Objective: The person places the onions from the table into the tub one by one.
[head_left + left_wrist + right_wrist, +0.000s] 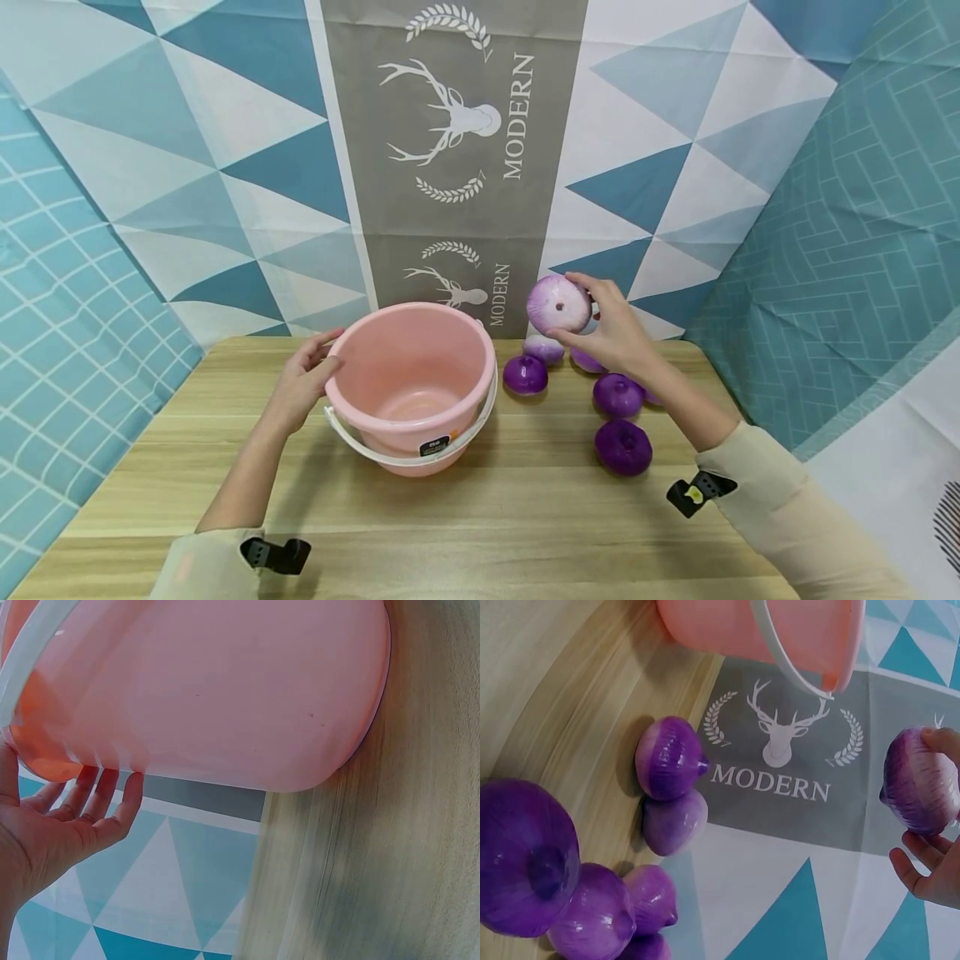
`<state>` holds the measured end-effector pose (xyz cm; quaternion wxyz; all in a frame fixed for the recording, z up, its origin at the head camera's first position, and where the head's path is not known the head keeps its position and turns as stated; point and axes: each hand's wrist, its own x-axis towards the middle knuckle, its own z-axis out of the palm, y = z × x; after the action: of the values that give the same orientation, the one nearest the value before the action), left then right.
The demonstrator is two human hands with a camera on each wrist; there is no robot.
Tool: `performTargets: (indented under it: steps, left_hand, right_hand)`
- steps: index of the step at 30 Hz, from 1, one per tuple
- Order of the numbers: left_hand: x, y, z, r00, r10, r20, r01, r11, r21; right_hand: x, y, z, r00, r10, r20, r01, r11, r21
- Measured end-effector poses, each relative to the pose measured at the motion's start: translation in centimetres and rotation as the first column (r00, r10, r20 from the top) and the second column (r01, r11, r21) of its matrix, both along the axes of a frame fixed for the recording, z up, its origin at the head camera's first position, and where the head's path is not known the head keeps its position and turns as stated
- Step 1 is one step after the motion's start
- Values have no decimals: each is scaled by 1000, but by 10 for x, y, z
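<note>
A pink bucket with a white handle stands upright on the wooden table, its mouth tilted towards me. My left hand holds the bucket's left rim, thumb at the edge. In the left wrist view the fingers of that hand touch the outer wall. Right of the bucket, my right hand grips a pale purple onion in the air between thumb and fingers. Below it, several purple onions lie on the table, among them a dark one nearest me and another beside the bucket.
The wooden table ends at a patterned cloth wall behind the bucket. Blue tiled cloth hangs on the left and green cloth on the right. Each forearm wears a black strap mount.
</note>
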<state>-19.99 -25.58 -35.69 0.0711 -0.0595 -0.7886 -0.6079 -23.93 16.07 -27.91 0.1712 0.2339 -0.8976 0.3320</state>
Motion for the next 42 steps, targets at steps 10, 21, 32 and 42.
performTargets:
  steps: [10,21,32,42]
  left_hand:
    - [-2,0,3,1000,-6,-7,6,1000,4]
    - [0,0,1,1000,-5,-11,5,1000,6]
    - [1,1,1,1000,-5,4,5,1000,15]
    - [1,1,1,1000,1,4,-1,1000,16]
  right_hand:
    - [1,-14,2,1000,23,3,-23,1000,4]
    - [-1,-29,-3,996,74,-58,-74,997,4]
    - [-2,-42,-5,989,127,-78,-129,992,-15]
    - [0,-51,-4,983,161,-83,-164,986,-26]
